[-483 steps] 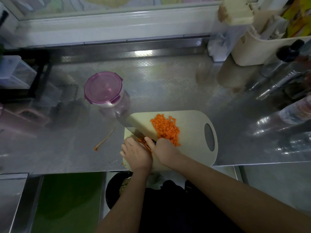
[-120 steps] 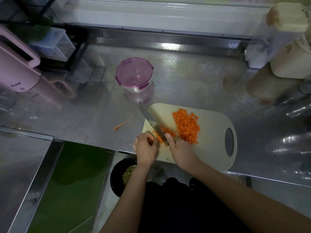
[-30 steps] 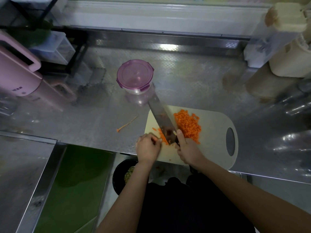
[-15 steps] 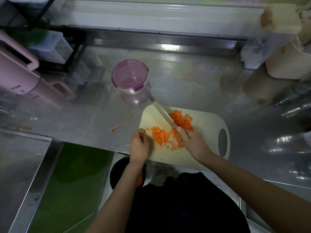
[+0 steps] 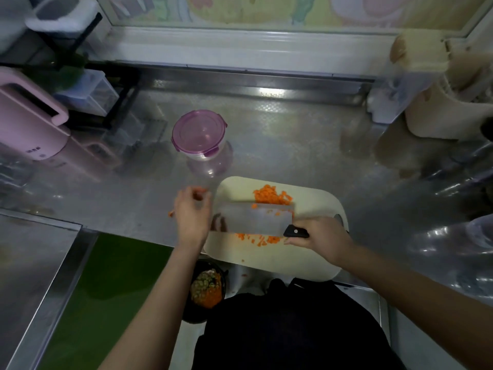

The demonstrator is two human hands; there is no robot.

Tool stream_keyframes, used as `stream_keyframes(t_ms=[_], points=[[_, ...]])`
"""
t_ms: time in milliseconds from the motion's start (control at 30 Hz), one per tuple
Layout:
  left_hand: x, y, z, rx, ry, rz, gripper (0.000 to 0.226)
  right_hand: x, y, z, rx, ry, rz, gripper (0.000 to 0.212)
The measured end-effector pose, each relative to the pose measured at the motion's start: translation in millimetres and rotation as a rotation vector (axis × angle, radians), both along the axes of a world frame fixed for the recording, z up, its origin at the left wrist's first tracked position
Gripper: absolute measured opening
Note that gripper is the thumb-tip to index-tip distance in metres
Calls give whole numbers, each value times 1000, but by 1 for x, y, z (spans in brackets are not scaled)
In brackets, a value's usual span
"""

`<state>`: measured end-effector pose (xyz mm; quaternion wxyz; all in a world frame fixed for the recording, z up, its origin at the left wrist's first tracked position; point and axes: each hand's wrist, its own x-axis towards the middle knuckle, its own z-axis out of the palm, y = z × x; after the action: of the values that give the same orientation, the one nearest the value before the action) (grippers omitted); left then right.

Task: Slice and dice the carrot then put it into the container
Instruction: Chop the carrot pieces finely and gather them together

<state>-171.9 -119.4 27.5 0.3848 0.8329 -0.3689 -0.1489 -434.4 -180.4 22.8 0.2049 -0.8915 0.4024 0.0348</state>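
The knife has swung flat across the cutting board, its handle gripped by the right hand. The left hand has moved off the board with its fingers curled, perhaps pinching an orange scrap, but blur hides it. The diced carrot is heaped on the board, so the cutting looks done and the transfer remains. The container, nearby on the table, is still lidded.

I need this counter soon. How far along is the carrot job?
Dicing looks nearly done: diced carrot lies heaped on the cutting board. The right hand grips the knife, blade flat over the board; the left hand is at an orange scrap on the counter. Left: open the lidded container and move the carrot in.
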Motion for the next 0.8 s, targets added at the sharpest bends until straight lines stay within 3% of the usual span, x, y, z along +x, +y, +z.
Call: stream_keyframes(t_ms=[133,233,367,600,733,800], points=[[-26,-14,2,315,-101,-545,33,-4,0,0,-1,50,83,41],[-37,-22,-4,475,-61,-666,28,-6,0,0,13,67,114,42],[-43,-30,-9,487,102,-656,6,-14,2,-3,-8,96,107,46],[-50,-51,-6,209,89,-548,26,-23,3,-4,27,14,-76,43],[-51,-46,9,66,-169,-409,14,-21,7,4,49,-79,-236,38],[-50,-34,15,-84,-198,-261,8,-19,7,3,70,-149,-289,34]])
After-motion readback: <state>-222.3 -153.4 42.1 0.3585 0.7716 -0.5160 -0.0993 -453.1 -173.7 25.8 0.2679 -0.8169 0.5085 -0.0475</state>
